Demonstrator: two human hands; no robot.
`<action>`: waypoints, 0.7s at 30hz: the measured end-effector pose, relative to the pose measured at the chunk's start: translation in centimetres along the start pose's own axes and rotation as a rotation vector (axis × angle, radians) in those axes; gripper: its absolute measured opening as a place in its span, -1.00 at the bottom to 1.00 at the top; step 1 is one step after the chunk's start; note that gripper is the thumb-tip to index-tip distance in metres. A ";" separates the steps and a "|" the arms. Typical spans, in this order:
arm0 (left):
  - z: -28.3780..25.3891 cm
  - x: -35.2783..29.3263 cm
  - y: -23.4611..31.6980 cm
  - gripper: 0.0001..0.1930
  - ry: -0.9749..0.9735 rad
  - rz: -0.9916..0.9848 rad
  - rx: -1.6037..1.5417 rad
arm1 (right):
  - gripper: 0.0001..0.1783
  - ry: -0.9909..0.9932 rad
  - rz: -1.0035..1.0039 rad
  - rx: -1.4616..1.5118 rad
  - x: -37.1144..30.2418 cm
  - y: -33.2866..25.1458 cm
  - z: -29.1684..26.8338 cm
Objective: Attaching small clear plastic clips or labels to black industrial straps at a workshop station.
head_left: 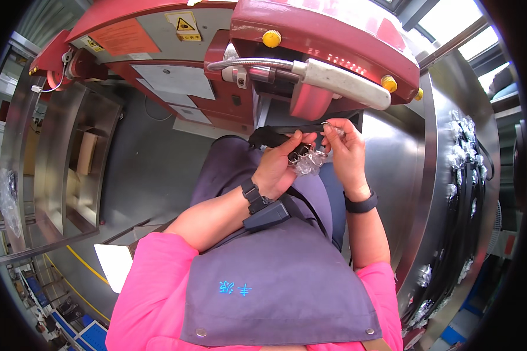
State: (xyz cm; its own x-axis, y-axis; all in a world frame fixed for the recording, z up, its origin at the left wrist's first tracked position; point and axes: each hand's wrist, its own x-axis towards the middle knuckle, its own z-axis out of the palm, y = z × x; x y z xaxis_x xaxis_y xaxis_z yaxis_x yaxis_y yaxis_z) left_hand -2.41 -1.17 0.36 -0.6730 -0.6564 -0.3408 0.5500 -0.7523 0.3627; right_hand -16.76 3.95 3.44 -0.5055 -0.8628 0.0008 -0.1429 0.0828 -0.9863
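Where the red machine [328,35] fills the upper part of the view, its front overhangs the person's lap and carries warning labels and yellow knobs. To the right stands a stainless-steel counter [398,152], with a row of black straps [465,199] lying along its far side, clear plastic wrapping bunched at their ends. A purple-grey apron [275,269] covers the person's torso and thighs. Below the machine's overhang, a pale lamp-like housing [345,85] on a flexible metal conduit sits in front of a red wheel [310,102]. The left hand [278,169] is partly closed, palm up, gripping a bunched black strap [267,137] between thumb and fingers. The right hand [345,155] has thumb and forefinger pinched together on the strap's far end; its remaining fingers are loosely curled. The held strap is above the lap, just below the wheel, its upper length stretched between both hands. Crumpled clear plastic [307,162] hangs beside the left fingers, around small metal fittings too indistinct to identify.
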 end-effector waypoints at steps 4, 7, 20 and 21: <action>0.1 0.1 0.0 -0.82 0.008 0.003 -0.012 | -0.84 -0.035 0.023 0.015 0.7 0.0 -0.2; 0.1 0.3 -0.1 -0.82 0.020 0.006 -0.023 | -0.83 -0.056 0.024 0.004 1.2 -0.1 -0.3; -0.3 0.7 -0.2 -0.77 0.038 0.002 -0.023 | -0.81 -0.094 0.073 -0.017 2.3 0.0 -0.5; -0.4 0.7 -0.2 -0.77 0.036 -0.002 -0.025 | -0.80 -0.096 0.076 -0.010 2.4 0.1 -0.5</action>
State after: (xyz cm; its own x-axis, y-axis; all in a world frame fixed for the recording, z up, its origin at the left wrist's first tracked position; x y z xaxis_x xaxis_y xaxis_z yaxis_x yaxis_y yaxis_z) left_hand -2.86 -1.50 -0.28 -0.6562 -0.6562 -0.3725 0.5613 -0.7545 0.3402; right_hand -18.39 2.13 3.46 -0.4314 -0.8976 -0.0905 -0.1161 0.1547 -0.9811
